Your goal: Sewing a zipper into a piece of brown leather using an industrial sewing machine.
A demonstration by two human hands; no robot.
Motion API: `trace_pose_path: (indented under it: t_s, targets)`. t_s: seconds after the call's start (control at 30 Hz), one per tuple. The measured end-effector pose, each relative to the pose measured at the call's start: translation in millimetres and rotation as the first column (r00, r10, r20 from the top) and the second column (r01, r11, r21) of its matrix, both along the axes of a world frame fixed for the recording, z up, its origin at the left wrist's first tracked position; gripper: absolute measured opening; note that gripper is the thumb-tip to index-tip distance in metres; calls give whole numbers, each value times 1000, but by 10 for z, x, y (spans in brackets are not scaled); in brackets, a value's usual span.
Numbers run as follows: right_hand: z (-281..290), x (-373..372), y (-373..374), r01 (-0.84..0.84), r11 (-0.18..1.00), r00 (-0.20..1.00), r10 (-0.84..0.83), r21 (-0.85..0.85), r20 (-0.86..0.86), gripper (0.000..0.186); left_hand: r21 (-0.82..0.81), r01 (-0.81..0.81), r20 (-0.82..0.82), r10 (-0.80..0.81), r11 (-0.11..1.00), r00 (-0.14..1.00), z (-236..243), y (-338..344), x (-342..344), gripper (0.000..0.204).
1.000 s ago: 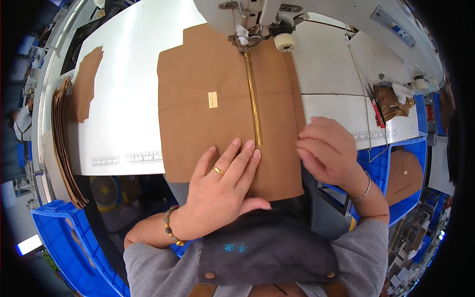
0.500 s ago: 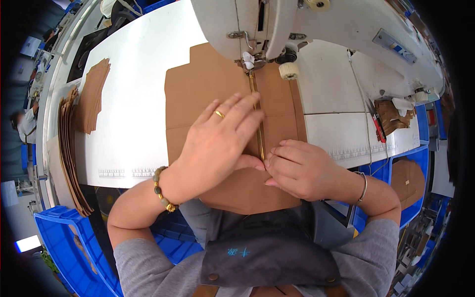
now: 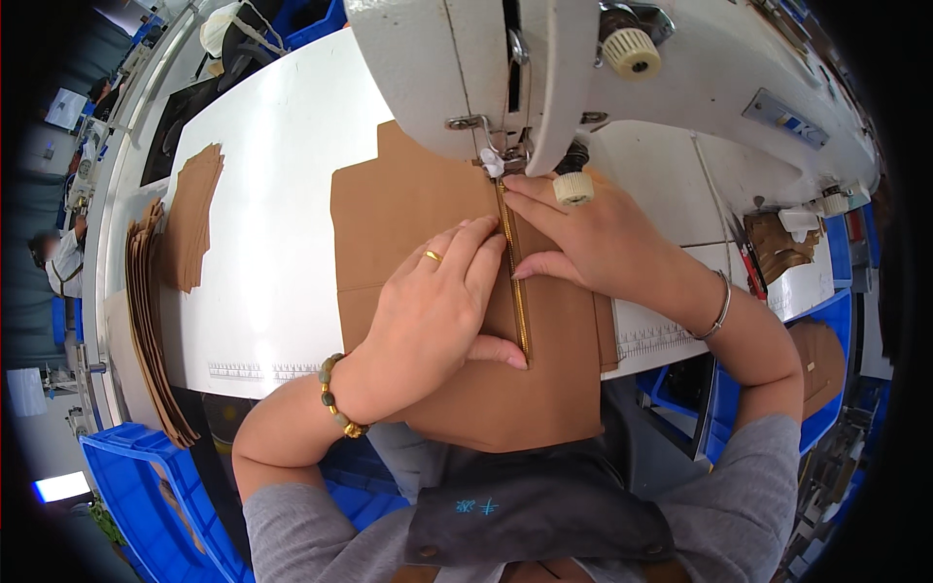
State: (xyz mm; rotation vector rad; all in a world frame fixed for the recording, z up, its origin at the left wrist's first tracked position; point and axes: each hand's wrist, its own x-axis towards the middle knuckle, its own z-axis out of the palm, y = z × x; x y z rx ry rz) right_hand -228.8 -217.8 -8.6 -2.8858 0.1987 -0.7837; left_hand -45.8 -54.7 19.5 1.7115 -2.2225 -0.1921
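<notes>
A brown flat panel (image 3: 549, 389), leather or a similar sheet, lies under the needle area of a white sewing machine (image 3: 632, 107) and overhangs the table's near edge. Down its middle runs a gold-toothed zipper (image 3: 519, 306). My left hand (image 3: 432, 291) rests flat on the panel left of the zipper, fingers stretched forward and thumb beside the zipper's near end. My right hand (image 3: 593, 228) lies on the panel's right side, its fingertips beside the zipper just below the presser foot and its thumb lower along the teeth. Neither hand grips anything.
At the left lie a stack of brown pieces (image 3: 194, 219) and a row of folded brown panels (image 3: 146, 321). Blue bins (image 3: 146, 496) stand at lower left and right. On the right of the table are a red cutter (image 3: 751, 269) and brown scraps (image 3: 777, 248).
My right hand has moved from the zipper's near end forward to the presser foot, its fingers opening. My left hand stays on the panel. The whole view has shifted slightly.
</notes>
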Motion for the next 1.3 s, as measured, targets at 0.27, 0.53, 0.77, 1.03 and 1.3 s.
trace_pose_path:
  t_s: [0.27,0.53,0.77,1.03,1.3]
  targets:
    - [10,-34,-6,7,1000,998,-7,-5,-62,49,-31,-10,29,11,999,1000,-34,7,-3,110]
    - [9,-20,17,7,999,999,-9,-45,-44,50,-24,0,78,2,1000,997,-11,0,17,108]
    - [36,-34,25,14,999,995,-18,-47,-100,52,-40,0,116,4,999,993,-18,3,31,108]
    - [-1,-8,2,26,997,997,-33,-79,-77,63,-55,-8,121,15,998,993,-38,3,57,109]
    - [-20,-8,-29,49,993,994,-60,-110,-95,71,-71,-9,133,19,997,991,-64,-32,68,109]
